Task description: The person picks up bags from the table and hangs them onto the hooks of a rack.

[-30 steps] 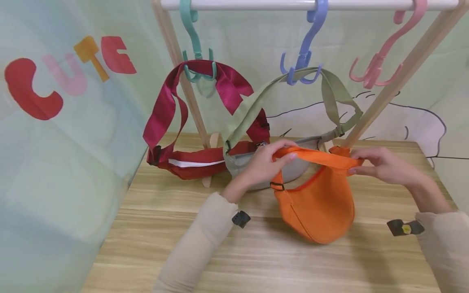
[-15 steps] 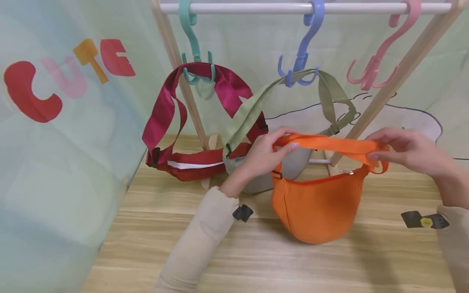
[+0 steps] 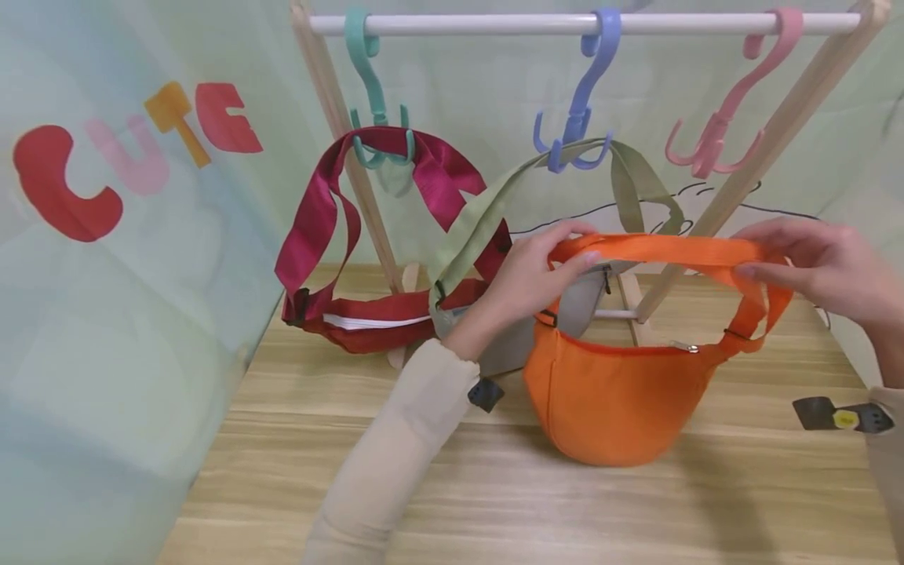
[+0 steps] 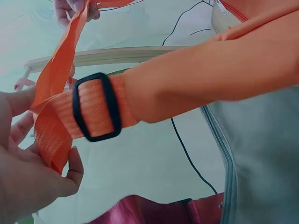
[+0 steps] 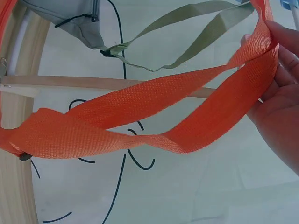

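Your left hand point(image 3: 528, 275) and right hand point(image 3: 829, 259) each pinch the orange strap point(image 3: 671, 249); the orange bag point(image 3: 621, 404) is below, nearer than the grey bag point(image 3: 581, 302). Risk: strap twisted at right; a loosened pinch could drop it.

From my station I had the left hand point(image 3: 530, 271) and right hand point(image 3: 833, 263) apart, each pinching between thumb and fingers; the left forearm point(image 3: 391, 455) slanted inward, the right forearm point(image 3: 887, 471) partly out of view.
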`<state>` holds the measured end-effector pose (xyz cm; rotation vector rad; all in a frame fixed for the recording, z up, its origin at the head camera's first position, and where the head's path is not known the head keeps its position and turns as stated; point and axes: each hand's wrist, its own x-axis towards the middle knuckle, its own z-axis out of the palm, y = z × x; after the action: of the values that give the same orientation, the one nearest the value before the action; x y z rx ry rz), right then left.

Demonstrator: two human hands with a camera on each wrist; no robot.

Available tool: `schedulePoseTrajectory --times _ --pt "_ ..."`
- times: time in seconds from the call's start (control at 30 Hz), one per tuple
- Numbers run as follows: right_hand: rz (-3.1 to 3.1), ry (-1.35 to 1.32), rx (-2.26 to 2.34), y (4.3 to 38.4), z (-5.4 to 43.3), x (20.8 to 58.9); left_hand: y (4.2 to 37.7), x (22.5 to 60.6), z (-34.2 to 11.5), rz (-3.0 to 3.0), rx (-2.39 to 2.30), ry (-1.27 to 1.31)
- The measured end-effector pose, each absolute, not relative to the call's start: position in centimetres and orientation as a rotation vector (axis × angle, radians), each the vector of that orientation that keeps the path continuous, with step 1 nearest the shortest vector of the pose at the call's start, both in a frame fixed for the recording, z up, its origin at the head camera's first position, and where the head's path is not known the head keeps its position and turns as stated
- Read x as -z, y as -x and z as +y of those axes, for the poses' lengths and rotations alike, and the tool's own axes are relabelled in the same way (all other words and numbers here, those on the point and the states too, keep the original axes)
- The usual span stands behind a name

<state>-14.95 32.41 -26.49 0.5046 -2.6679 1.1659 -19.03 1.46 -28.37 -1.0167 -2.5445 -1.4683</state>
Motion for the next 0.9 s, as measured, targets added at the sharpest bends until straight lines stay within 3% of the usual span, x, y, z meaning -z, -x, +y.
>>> schedulePoseTrajectory --times 0.6,0.9 --pt "-2.430 -0.295 -1.421 17.0 34.4 23.5 20.3 24.3 5.0 -2.457 1.464 1.024" --pt "-2.444 -0.014 -1.269 18.2 34.2 21.3 20.9 22.7 6.0 -2.419 1.427 1.046"
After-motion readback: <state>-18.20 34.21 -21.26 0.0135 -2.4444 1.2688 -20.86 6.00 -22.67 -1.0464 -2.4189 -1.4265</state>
